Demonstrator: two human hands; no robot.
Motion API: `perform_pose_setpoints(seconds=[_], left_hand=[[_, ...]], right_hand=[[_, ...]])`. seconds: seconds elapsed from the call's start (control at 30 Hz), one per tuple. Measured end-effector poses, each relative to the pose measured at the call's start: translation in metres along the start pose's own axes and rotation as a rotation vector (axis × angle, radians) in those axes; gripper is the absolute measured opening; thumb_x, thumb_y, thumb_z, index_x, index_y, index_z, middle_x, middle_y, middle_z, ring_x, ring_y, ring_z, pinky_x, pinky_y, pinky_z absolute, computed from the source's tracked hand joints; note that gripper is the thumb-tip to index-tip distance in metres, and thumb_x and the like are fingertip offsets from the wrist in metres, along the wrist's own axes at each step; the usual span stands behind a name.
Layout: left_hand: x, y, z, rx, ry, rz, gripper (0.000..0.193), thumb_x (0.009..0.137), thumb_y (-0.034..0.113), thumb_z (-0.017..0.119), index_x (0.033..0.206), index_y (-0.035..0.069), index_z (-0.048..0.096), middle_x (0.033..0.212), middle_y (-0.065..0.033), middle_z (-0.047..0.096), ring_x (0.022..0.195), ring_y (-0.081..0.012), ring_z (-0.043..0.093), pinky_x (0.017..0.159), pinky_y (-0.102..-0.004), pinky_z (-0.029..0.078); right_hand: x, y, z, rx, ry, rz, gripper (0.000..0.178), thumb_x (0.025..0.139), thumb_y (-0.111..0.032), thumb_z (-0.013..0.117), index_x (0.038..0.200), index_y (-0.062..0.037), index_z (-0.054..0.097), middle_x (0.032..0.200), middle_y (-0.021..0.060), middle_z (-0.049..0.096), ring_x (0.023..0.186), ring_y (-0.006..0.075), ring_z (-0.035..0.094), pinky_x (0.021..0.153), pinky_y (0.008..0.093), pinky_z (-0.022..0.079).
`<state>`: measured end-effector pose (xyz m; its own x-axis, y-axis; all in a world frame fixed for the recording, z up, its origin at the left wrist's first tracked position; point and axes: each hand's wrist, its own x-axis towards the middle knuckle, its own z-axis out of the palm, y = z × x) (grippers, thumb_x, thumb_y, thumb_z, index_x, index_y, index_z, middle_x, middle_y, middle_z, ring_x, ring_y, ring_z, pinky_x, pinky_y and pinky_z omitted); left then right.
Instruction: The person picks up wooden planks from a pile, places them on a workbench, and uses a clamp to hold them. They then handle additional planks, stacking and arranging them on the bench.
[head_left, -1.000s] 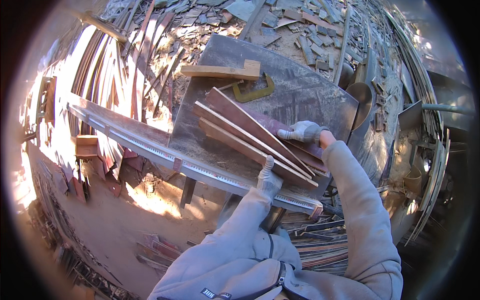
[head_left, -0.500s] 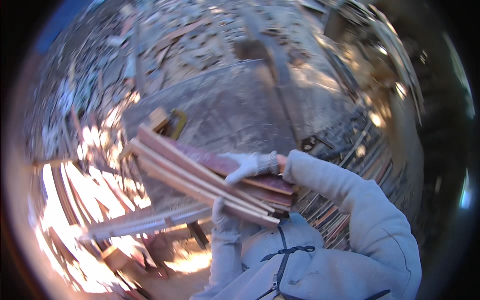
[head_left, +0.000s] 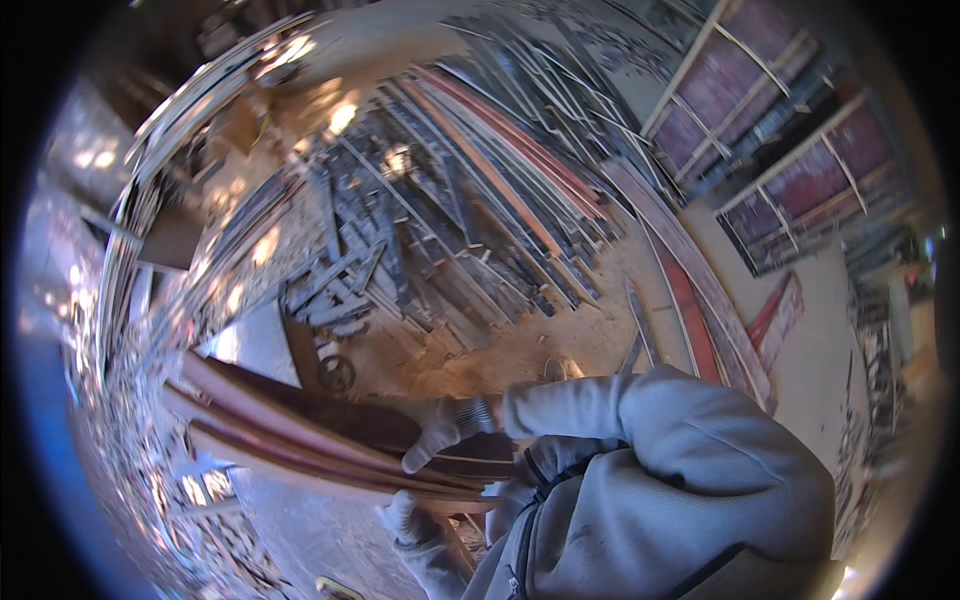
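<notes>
Swung round, the boards [head_left: 280, 425] slant lengthwise from upper-left to lower-right, clasped between left hand [head_left: 402, 518] and right hand [head_left: 438, 432].

The boards [head_left: 285, 424] look wooden, the jacket [head_left: 710, 480] cloth.

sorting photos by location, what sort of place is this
Probably a rough woodworking or timber-salvage workshop: long strips lie heaped on dusty ground, pale-framed reddish panels sit beyond, and several boards are held together.

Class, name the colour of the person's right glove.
The right glove is pale grey; best view: head.
</notes>
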<state>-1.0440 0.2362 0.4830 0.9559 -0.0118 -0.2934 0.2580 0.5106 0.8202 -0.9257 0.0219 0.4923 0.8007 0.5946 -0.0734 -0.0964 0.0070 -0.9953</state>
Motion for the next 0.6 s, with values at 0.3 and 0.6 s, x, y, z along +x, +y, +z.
perform_pose_setpoints(seconds=[0.3,0.6], left_hand=[[0.059,-0.196,0.253,0.148,-0.433,-0.306,0.089,0.081,0.047,0.091,0.147,0.001,0.054,0.128,-0.0118,0.069,0.117,-0.0308,0.068,0.105,-0.0461,0.055],[0.177,-0.333,0.481,0.337,-0.550,-0.482,0.102,0.073,0.044,0.097,0.153,0.003,0.049,0.135,-0.0087,0.066,0.121,-0.0273,0.066,0.107,-0.0441,0.055]], right_hand=[[-0.313,0.026,-0.227,0.226,0.696,0.065,0.133,0.067,-0.039,0.100,0.168,-0.0027,0.023,0.167,0.0218,0.039,0.156,0.0313,0.035,0.129,0.0432,0.028],[-0.408,0.058,-0.461,0.234,0.940,0.003,0.132,0.075,-0.048,0.096,0.171,-0.0047,0.016,0.169,0.0258,0.034,0.158,0.0352,0.031,0.128,0.0449,0.027]])
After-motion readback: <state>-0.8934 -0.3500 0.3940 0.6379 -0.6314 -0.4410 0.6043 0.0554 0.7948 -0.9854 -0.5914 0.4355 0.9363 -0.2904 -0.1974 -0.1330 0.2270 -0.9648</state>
